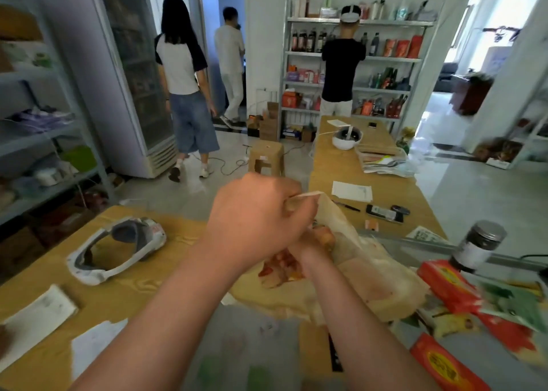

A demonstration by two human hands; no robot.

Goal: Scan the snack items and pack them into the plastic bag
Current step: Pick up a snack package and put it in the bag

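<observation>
**Bag rim pinched up mid-frame, other hand lost inside it**

So the left hand (pixel 258 221) sits dead centre of the frame. Its fingers are curled in tight, pinching the upper rim of the plastic bag (pixel 376 275) and holding it up above the wooden table (pixel 166 275). The bag is the thin see-through kind, slumped just right of centre with its mouth turned toward the hands.

The right hand (pixel 310 246) comes in from the lower right and goes under the left one into the bag's mouth. Most of it is covered, so I can't tell if its fingers are spread or gripping anything. A blurry red-orange pack (pixel 280 267) shows through the film just below the wrists.

Over at the right edge there are red snack packs (pixel 444 283) with green packs (pixel 516 304) lying partly over them. A dark jar (pixel 477 248) with a metal lid stands upright behind those. Left of centre a white headset (pixel 118 248) lies on the table, and paper sheets (pixel 38 313) sit in the lower left corner.
</observation>
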